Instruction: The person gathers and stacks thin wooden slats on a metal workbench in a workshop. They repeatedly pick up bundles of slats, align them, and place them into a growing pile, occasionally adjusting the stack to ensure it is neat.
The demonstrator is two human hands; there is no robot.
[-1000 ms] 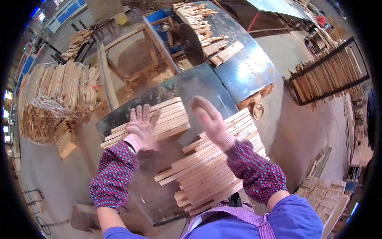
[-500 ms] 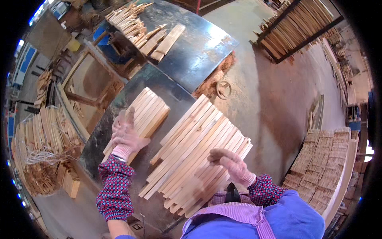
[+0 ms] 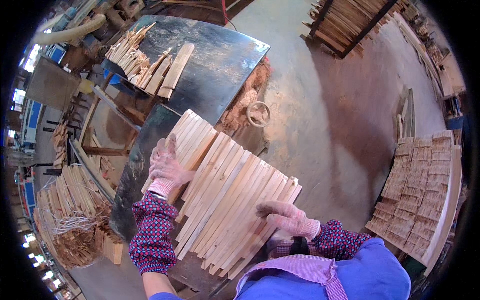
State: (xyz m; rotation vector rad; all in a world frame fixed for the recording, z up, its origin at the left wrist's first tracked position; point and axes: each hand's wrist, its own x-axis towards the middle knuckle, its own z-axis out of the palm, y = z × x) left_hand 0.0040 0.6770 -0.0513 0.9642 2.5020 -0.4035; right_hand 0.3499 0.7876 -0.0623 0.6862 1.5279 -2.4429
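Concrete floor (image 3: 340, 125) all round. Dark metal table (image 3: 220, 60) ahead of me, a second dark slab under my work, sawdust heap (image 3: 245, 105) and a small ring-shaped wheel (image 3: 259, 114) between them.

Right side: stacked wood blocks (image 3: 420, 190) on a curved board, well apart from my hands. Left side: tied bundle of sticks (image 3: 75, 210) on the floor. Far table carries loose offcuts (image 3: 145, 65).

Main item: big fan of pale wooden slats (image 3: 235, 200), lying flat on the near slab, edge to edge. Long axis runs diagonal, from near-left by my body up toward far-right. Smaller slat stack (image 3: 192, 135) sits just beside it on the far-left, same diagonal, touching or nearly so; can't tell which.

My left hand (image 3: 167, 167), gloved, lies flat on the smaller stack's near-left edge, fingers spread and extended, not gripping anything. My right hand (image 3: 287, 217), gloved, rests on the near-right edge of the big fan, fingers loosely curled over the slat ends; looks like a press or light hold, can't tell if it's truly clamped.

Key geometry: slats sit between both hands. Left hand is at the far-left flank, right hand at the near-right end. Right hand is nearer the big fan's ends; left is nearer the small stack. Any squeeze or shift acts across the slats' width from the left, along their length from the right.
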